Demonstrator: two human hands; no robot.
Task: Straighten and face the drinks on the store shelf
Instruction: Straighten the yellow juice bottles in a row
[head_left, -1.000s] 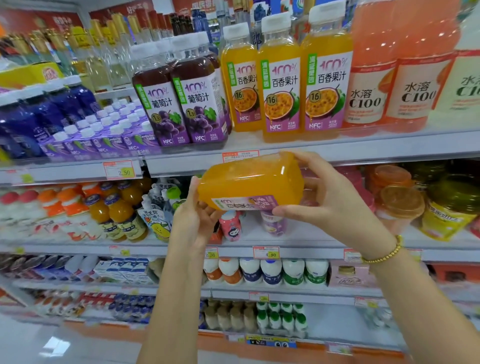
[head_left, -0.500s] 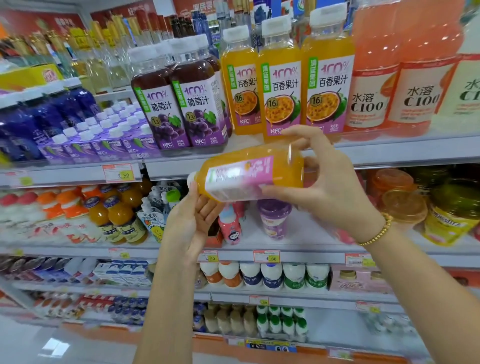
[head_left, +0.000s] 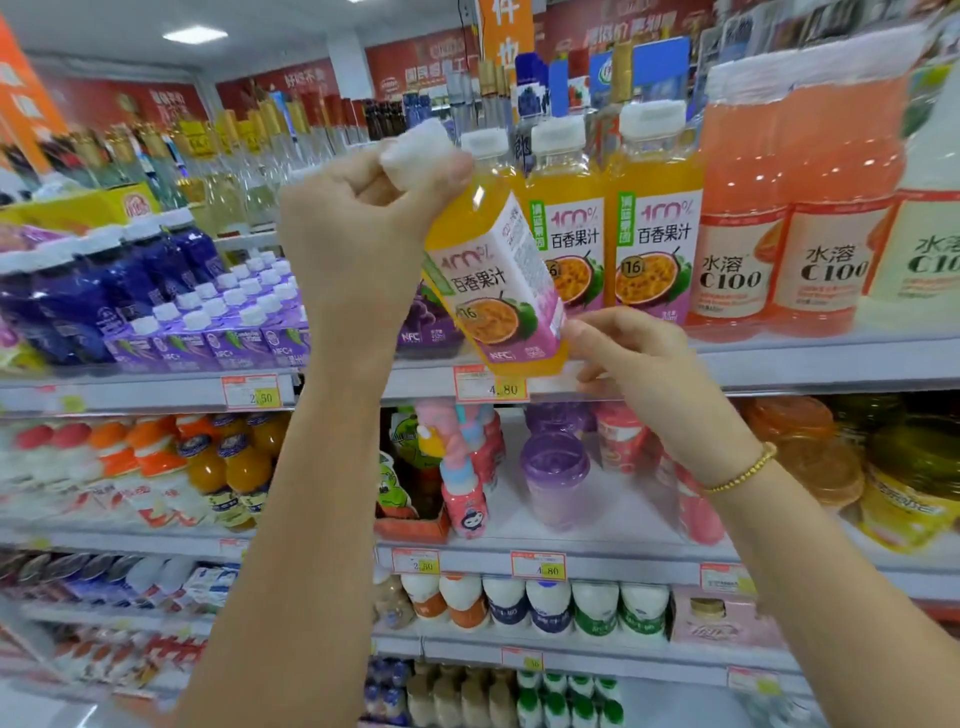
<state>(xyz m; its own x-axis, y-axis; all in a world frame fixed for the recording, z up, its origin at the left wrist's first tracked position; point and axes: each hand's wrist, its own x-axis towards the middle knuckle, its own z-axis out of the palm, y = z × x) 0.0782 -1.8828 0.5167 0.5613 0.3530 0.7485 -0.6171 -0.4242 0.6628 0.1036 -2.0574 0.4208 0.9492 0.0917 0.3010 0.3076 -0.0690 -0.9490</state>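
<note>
The left hand (head_left: 363, 218) is curled tight round the neck of the square clear plastic bottle of orange passion-fruit juice (head_left: 493, 280), just under its white cap (head_left: 415, 145). The bottle hangs tilted, cap leaning left and label toward the camera. Its base hovers at the front lip of the grey metal shelf (head_left: 779, 364), above a price tag (head_left: 491, 384). The right hand (head_left: 644, 364) has loosely bent fingertips at the bottle's lower corner; whether they pinch it or only touch cannot be told. Most of the weight seems to hang from the neck grip, so a slip there could drop the bottle off the lip. If it is set down while tilted, the base may catch the edge, or swing into the two matching juice bottles (head_left: 654, 218) standing just beside it and knock them askew.
</note>
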